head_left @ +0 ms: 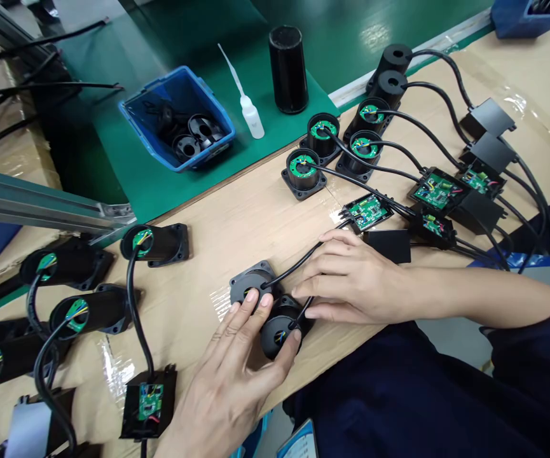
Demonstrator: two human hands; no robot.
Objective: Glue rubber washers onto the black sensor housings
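Observation:
Two black round housings with square flanges sit side by side near the table's front edge, the far housing (255,283) and the near housing (275,334). Coloured wires show through holes in their caps. My left hand (231,375) has its fingers spread, with fingertips resting on the far cap and the thumb against the near cap's edge. Just right of them, my right hand (351,280) lies over the black cables (296,264) with its fingers stretched out and slightly apart. Part of the near cable is hidden under it. Beyond that hand lies an open box with a green circuit board (369,211).
More cabled housings (303,172) and circuit boxes (439,191) stand at the right, others (88,312) at the left. A blue bin (160,149) of black parts, a white squeeze bottle (252,117) and a black cylinder (288,70) stand on the green mat.

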